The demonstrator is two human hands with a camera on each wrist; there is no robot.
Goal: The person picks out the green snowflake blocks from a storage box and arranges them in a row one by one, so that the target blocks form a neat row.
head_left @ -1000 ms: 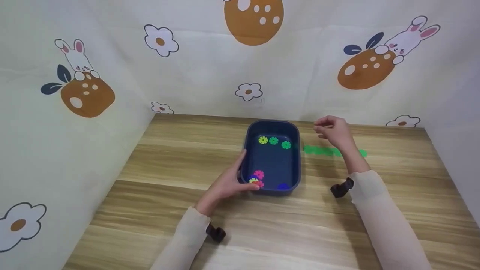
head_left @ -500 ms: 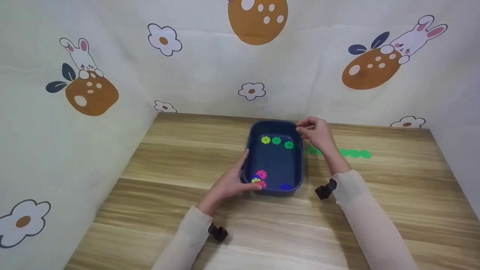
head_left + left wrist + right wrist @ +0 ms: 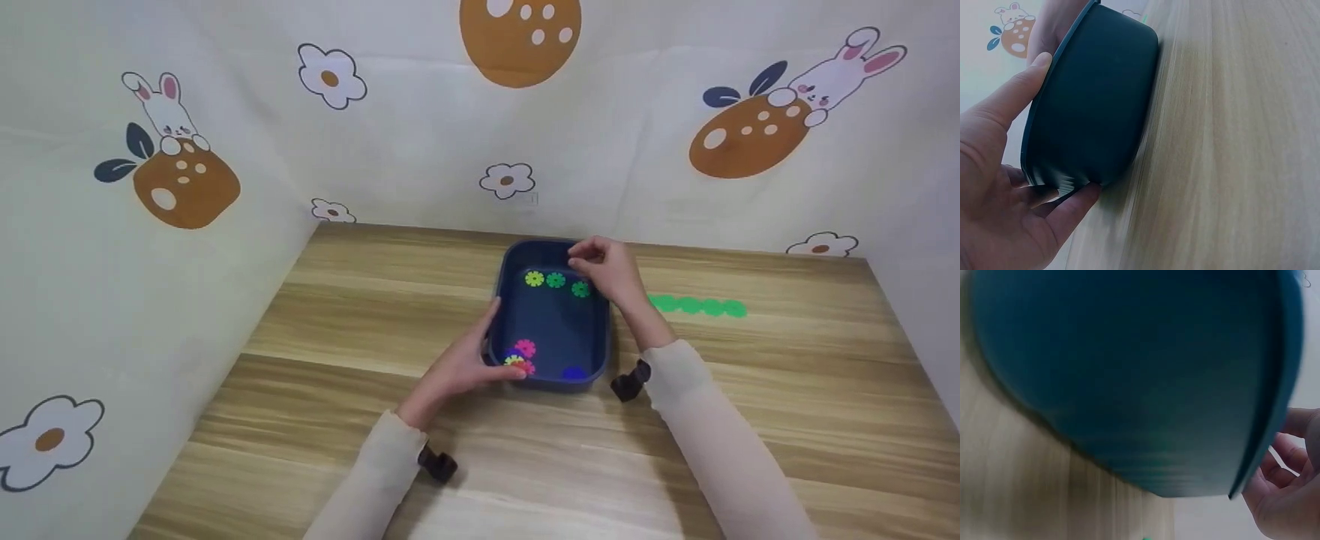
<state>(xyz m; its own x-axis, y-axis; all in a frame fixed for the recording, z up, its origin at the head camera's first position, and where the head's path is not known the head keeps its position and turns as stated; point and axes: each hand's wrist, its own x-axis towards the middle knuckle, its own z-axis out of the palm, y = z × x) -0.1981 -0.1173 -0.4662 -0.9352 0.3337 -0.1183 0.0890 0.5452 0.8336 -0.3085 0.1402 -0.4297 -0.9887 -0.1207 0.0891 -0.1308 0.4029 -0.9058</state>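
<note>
A dark blue rectangular plastic bin [image 3: 551, 386] stands on the wooden table. My left hand [image 3: 465, 358] grips its near left side, with the thumb on the rim and fingers against the outer wall, as the left wrist view shows. My right hand [image 3: 611, 271] hovers over the far right corner of the bin, fingers loosely bent and nothing seen between them. Inside lie flower-shaped plastic discs: a yellow disc [image 3: 533, 279], a green disc [image 3: 555, 280] and another green disc [image 3: 580, 289] toward the far end. Pink, yellow and blue discs gather by my left thumb, and a blue disc [image 3: 574, 373] lies near right.
To the right of the bin, a row of green discs [image 3: 701, 305] lies on the table [image 3: 360, 315], its left end behind my right wrist. Patterned cloth [image 3: 405, 142] rises along the table's back and sides.
My right hand has moved left from above the green row to over the bin's far right corner. My left hand keeps its hold on the bin. The view has shifted slightly.
</note>
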